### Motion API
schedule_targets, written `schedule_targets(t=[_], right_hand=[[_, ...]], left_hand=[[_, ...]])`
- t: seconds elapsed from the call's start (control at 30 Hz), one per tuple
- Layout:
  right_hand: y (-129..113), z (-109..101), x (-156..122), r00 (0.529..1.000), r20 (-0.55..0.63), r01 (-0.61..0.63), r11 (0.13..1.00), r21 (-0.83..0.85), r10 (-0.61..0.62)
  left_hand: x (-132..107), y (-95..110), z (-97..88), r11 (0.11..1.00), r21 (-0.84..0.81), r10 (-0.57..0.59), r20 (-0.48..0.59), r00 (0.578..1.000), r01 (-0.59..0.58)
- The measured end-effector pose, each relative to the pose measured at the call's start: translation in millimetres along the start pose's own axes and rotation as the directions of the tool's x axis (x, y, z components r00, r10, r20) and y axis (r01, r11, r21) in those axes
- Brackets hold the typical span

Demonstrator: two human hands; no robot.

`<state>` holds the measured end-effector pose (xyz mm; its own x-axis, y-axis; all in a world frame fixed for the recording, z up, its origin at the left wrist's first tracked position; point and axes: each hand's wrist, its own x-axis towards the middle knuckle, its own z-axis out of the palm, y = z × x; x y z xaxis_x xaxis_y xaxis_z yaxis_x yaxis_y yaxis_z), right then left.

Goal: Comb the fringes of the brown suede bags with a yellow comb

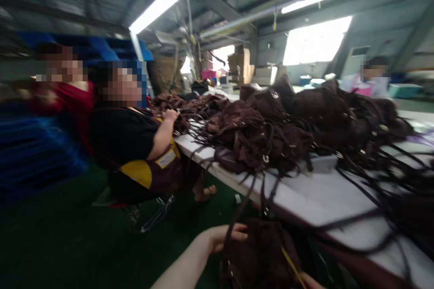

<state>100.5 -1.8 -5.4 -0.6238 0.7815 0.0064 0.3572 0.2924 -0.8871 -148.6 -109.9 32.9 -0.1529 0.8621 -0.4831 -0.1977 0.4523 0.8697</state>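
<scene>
A dark brown bag (261, 253) with long straps hangs at the bottom of the view, just in front of the table edge. My left hand (232, 236) grips its upper left side, fingers curled over the fabric beside a strap. At the lower edge of the picture, my right hand (310, 281) shows only in part, closed around a thin yellow stick-like tool (292, 265) that lies against the front of the bag. Blur hides the exact kind of this tool.
A white table (305, 194) bears heaped brown bags (237, 133), with straps trailing over its edge. At the left, a seated person in a black top (122, 135) works there; another person in red (74, 108) is behind. A third person (364, 83) is across the table.
</scene>
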Motion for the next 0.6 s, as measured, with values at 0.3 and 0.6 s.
schedule_targets(t=[0.3,0.6], right_hand=[[8,-72,-70,0.989,0.134,-0.024,0.965,-0.263,0.061],[26,-116,-61,0.952,-0.305,-0.035,0.969,-0.243,-0.042]], left_hand=[[80,-46,67.8,0.966,0.035,0.258,-0.123,0.958,-0.256],[88,-36,84.7,0.928,0.061,0.372,-0.109,0.922,-0.367]])
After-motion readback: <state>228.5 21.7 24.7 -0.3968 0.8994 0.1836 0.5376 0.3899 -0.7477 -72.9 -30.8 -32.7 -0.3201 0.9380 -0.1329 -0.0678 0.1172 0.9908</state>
